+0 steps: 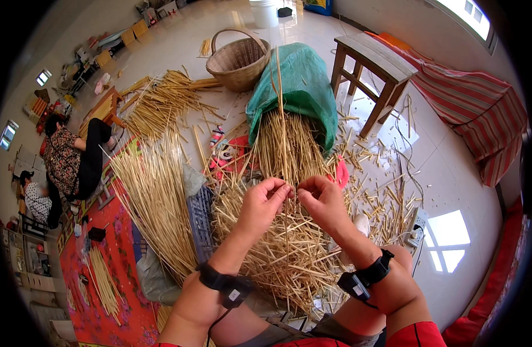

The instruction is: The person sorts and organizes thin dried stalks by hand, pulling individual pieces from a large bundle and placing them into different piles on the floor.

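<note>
My left hand (264, 203) and my right hand (324, 201) meet at the middle, thumbs and fingertips pinched close together. Between them runs a long, thin straw stalk (281, 110), standing nearly upright in the picture; the exact spot where the fingers grip it is partly hidden. Below my hands spreads a loose heap of cut straw (283, 254). Just beyond them, a thick bundle of straw (289, 141) sticks out of a green woven sack (297, 69). A pink cloth strip (341, 172) shows beside my right hand.
Left of the heap are a blue plastic crate (200, 222) and a sheaf of long pale straw (156, 196). Farther off stand a wicker basket (237, 62), a white bucket (264, 14) and a wooden stool (376, 55). A power strip (416, 225) lies right. Two people sit far left.
</note>
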